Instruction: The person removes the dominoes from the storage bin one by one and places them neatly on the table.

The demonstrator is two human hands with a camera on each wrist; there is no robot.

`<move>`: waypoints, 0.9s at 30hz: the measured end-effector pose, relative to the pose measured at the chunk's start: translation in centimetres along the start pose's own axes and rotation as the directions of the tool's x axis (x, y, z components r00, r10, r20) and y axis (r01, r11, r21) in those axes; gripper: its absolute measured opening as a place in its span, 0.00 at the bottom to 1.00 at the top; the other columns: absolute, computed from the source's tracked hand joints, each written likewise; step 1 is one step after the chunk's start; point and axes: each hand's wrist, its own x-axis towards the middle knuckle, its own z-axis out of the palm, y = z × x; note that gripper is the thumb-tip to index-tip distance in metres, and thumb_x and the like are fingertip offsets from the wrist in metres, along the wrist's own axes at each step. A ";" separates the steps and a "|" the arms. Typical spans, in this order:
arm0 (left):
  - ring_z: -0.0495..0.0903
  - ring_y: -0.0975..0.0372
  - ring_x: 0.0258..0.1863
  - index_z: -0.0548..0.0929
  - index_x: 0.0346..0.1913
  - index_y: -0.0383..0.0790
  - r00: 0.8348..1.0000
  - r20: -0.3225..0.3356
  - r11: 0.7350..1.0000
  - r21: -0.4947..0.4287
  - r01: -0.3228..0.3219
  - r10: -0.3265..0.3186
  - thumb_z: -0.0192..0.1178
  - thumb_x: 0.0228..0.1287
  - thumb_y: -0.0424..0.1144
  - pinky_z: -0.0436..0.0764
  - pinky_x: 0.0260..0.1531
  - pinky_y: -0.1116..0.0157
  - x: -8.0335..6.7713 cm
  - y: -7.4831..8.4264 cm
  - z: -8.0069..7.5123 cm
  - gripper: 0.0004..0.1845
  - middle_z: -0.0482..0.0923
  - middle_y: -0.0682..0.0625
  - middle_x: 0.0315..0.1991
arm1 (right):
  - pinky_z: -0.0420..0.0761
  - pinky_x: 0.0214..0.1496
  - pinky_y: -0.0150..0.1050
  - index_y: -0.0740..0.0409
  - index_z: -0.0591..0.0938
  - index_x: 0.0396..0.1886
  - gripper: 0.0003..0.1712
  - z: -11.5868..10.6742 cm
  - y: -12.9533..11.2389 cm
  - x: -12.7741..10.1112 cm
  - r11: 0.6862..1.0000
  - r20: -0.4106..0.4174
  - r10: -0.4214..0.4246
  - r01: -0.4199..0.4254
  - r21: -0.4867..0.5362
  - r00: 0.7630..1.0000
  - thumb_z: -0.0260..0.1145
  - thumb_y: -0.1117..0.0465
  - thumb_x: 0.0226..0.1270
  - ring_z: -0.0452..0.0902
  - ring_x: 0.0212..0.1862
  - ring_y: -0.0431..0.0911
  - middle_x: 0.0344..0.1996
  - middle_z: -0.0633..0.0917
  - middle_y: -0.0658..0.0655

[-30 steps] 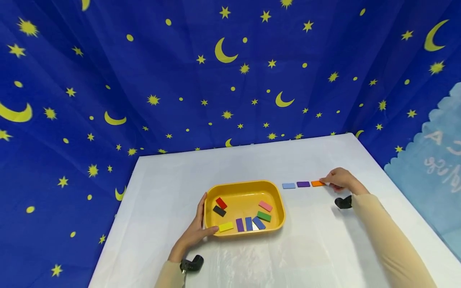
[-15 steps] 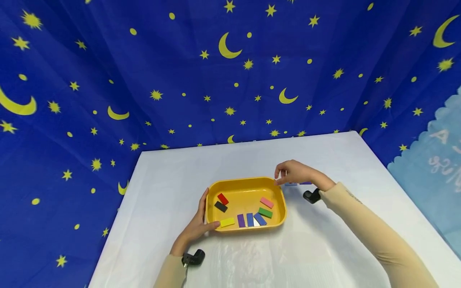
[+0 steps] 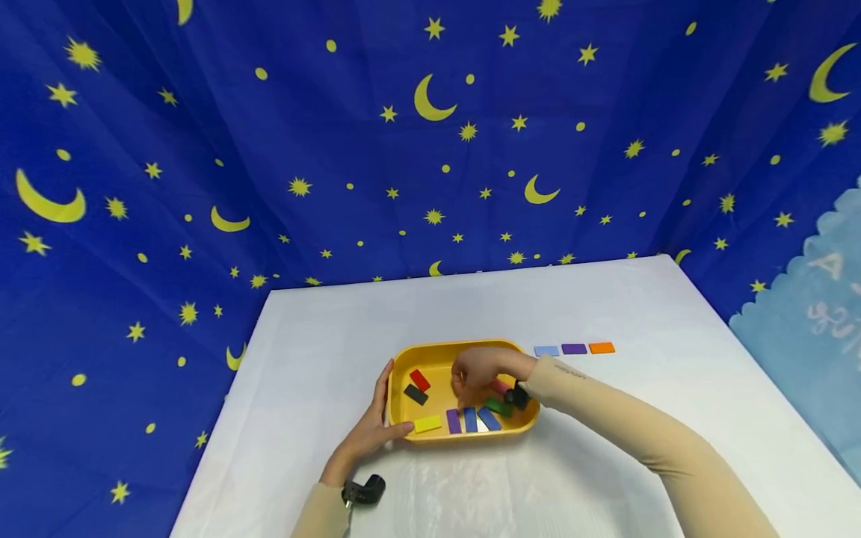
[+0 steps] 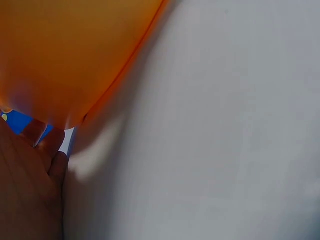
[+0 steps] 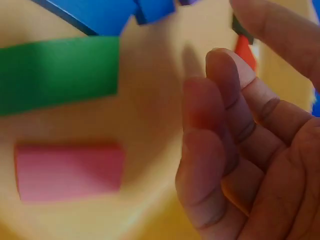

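Note:
A yellow tray [image 3: 518, 359] sits mid-table with several coloured blocks in it: red [image 3: 420, 379], black [image 3: 415, 394], yellow [image 3: 427, 424], purple [image 3: 454, 421], blue [image 3: 489, 418], green [image 3: 499, 406]. My left hand [image 3: 380, 426] grips the tray's left rim, thumb on the front corner; the left wrist view shows the tray wall [image 4: 65, 55] against that hand [image 4: 30, 190]. Inside the tray my right hand [image 3: 466, 394] hovers with fingers loosely bent over the purple and blue blocks, holding nothing. The right wrist view shows its fingers [image 5: 225, 125] beside a green block [image 5: 60, 75] and a pink block [image 5: 70, 170].
Three blocks lie in a row on the white table [image 3: 605, 299] right of the tray: light blue [image 3: 546, 350], purple [image 3: 574, 349], orange [image 3: 602, 347]. A blue starry cloth [image 3: 403, 149] hangs behind and to the sides. The table edges run along the left and right.
My right hand left the orange block at the end of the row, swept left over the tray's rim and came down inside the tray. My left hand stayed on the rim.

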 end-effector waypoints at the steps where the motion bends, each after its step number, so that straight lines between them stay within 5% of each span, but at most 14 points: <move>1: 0.37 0.53 0.73 0.35 0.75 0.63 1.000 -0.003 1.000 0.003 -0.003 0.003 0.69 0.52 0.41 0.42 0.65 0.42 0.0 -0.1 0.0 0.58 0.30 0.51 0.76 | 0.78 0.27 0.40 0.55 0.83 0.25 0.09 0.2 -0.2 0.2 1.000 0.025 0.018 -0.018 0.009 1.000 0.75 0.56 0.53 0.75 0.18 0.49 0.17 0.79 0.49; 5: 0.38 0.53 0.73 0.36 0.75 0.64 1.000 -0.007 1.000 -0.001 -0.013 0.013 0.69 0.52 0.41 0.41 0.65 0.42 0.1 -0.3 0.1 0.58 0.31 0.51 0.76 | 0.73 0.20 0.38 0.56 0.81 0.22 0.12 1.2 -0.9 1.0 0.998 0.062 0.068 -0.069 0.015 0.996 0.75 0.57 0.52 0.67 0.14 0.46 0.13 0.74 0.50; 14: 0.41 0.52 0.72 0.36 0.75 0.60 0.998 0.025 0.998 -0.007 -0.055 0.055 0.69 0.52 0.38 0.46 0.65 0.43 0.2 -0.2 0.0 0.59 0.32 0.50 0.76 | 0.66 0.18 0.31 0.51 0.77 0.14 0.19 3.0 -1.4 1.9 0.975 -0.081 0.130 -0.142 -0.172 0.988 0.79 0.49 0.45 0.65 0.13 0.39 0.10 0.72 0.46; 21: 0.40 0.45 0.71 0.35 0.76 0.45 0.997 0.049 0.998 -0.025 -0.058 0.059 0.68 0.53 0.36 0.46 0.63 0.39 -0.3 2.6 -0.2 0.58 0.31 0.40 0.75 | 0.68 0.23 0.33 0.52 0.78 0.17 0.18 2.7 -1.4 1.5 0.985 -0.169 0.093 -0.116 -0.128 0.981 0.78 0.51 0.47 0.68 0.18 0.40 0.14 0.74 0.46; 27: 0.40 0.45 0.71 0.34 0.75 0.44 0.998 0.054 0.999 -0.025 -0.034 0.035 0.67 0.54 0.36 0.46 0.64 0.41 -0.7 3.8 -0.3 0.57 0.30 0.40 0.75 | 0.66 0.20 0.33 0.50 0.77 0.18 0.20 2.9 -1.6 1.6 0.984 -0.173 0.105 -0.128 -0.125 0.979 0.81 0.48 0.40 0.68 0.17 0.41 0.14 0.74 0.46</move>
